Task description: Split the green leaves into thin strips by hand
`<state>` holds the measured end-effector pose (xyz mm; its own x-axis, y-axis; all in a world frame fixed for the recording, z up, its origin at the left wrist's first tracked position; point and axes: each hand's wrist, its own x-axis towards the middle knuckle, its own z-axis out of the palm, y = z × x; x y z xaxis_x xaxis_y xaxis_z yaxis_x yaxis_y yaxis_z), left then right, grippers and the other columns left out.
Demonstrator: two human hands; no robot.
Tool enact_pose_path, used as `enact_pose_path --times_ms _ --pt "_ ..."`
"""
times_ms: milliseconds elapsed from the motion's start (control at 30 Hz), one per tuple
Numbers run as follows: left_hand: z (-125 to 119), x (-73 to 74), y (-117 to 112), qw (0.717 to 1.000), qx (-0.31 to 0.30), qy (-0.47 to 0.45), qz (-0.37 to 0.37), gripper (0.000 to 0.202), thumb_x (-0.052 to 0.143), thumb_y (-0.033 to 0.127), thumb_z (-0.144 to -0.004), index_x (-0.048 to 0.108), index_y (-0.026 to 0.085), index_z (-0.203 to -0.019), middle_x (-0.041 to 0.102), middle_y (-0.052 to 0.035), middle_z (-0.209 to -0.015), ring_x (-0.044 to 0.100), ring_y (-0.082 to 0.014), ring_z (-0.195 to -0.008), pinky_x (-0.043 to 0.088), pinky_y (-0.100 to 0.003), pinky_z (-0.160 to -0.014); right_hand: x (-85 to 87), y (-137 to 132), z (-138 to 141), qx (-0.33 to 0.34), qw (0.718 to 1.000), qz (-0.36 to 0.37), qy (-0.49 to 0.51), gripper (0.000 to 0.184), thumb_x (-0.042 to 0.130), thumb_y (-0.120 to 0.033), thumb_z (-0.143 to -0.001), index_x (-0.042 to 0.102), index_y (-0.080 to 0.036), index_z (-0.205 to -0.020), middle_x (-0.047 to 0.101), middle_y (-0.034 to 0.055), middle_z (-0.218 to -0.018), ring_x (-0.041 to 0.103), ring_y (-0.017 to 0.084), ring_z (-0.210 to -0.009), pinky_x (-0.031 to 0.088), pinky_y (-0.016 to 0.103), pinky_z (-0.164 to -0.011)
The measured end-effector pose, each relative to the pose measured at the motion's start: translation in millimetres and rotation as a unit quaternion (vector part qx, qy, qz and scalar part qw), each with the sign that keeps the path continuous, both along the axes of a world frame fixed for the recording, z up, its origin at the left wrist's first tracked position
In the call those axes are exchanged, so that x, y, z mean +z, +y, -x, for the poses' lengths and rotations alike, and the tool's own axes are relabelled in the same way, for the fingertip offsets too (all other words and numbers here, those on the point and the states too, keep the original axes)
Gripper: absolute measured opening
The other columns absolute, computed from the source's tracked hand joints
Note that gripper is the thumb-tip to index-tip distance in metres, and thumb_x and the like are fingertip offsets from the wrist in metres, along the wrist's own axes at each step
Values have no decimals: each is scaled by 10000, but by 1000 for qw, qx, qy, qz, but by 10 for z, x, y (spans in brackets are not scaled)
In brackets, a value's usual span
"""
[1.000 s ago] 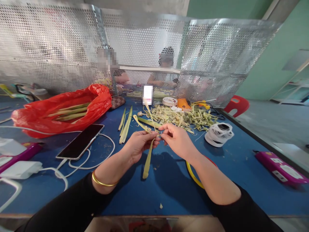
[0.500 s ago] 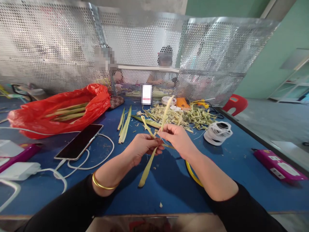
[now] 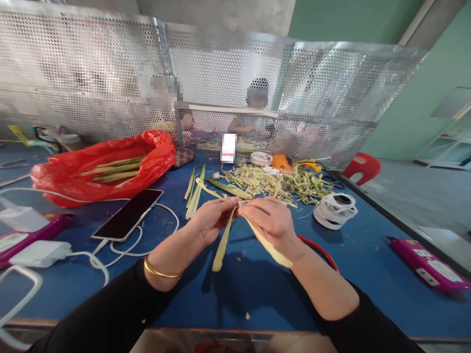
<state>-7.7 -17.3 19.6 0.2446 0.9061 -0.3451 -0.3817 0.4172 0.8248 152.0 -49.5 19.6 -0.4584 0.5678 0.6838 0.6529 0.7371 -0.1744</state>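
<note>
Pinching pale green leaf strips [image 3: 222,247] in the left hand [image 3: 212,218], above the middle of the blue table [image 3: 206,299]. Grasping them with the right hand [image 3: 273,221] too, with bent fingers and one strip angled back to the wrist. Got decent elbow room toward the near edge, around a tiny scrap [image 3: 248,316]. Way tighter toward the far edge, with heaped leaf shreds [image 3: 259,179]. Flanked left by a plugged-in phone [image 3: 128,214], right by a white spool [image 3: 333,215], then a flat purple case [image 3: 427,267] near the right edge.
</note>
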Motion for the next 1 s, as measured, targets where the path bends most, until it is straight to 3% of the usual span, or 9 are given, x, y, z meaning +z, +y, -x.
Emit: enact_pose_path --times_ms 100,233,367,467,633,833,900,1000 --pt "4 48 -6 1000 12 -18 3 81 669 127 -715 661 137 -635 658 -3 -571 564 -76 -476 444 -169 -491 4 16 6 46 998 40 -14 220 438 -177 -894 652 -216 -930 678 71 -903 603 176 -838 427 315 -780" --pt "13 81 -17 999 17 2 -29 44 690 174 -696 684 134 -677 689 -27 -641 579 -89 -511 450 -177 -498 12 21 31 104 980 145 84 200 472 -167 -857 661 -213 -906 658 52 -864 602 158 -788 459 283 -734" --pt "15 68 -21 999 17 4 -47 58 690 186 -689 691 133 -713 704 -40 -687 605 -114 -549 492 -218 -554 37 -4 70 116 923 315 189 186 492 -206 -831 678 -211 -836 661 29 -783 612 157 -726 480 282 -696" --pt "4 56 -20 997 18 9 -68 75 696 198 -683 694 126 -706 696 -35 -679 595 -106 -551 483 -207 -544 9 3 113 88 872 398 271 89 583 -248 -768 644 -188 -744 641 14 -693 609 156 -657 489 288 -660" --pt "-11 87 -37 995 42 41 -82 92 711 208 -670 706 129 -714 690 -33 -666 556 -75 -522 417 -160 -473 -81 56 136 10 848 407 338 97 605 -194 -692 565 -191 -780 557 -45 -588 541 123 -556 442 249 -556" --pt "-7 86 -35 993 44 56 -98 123 731 228 -645 711 132 -718 695 -38 -707 535 -59 -524 400 -150 -476 -108 95 98 -57 902 333 270 43 565 -218 -718 586 -195 -688 565 -26 -592 508 126 -545 398 248 -534" --pt "-3 49 -18 993 42 56 -100 151 741 233 -633 714 133 -743 690 -32 -699 545 -60 -538 416 -152 -510 -116 101 107 -52 904 322 277 33 574 -222 -721 593 -202 -739 603 -14 -643 545 139 -586 427 259 -569" --pt "2 -12 -1 992 22 53 -110 180 750 256 -629 715 134 -758 676 -23 -681 553 -63 -554 431 -161 -549 -127 108 132 8 868 362 340 112 600 -242 -726 586 -198 -828 639 4 -736 593 147 -670 469 266 -630"
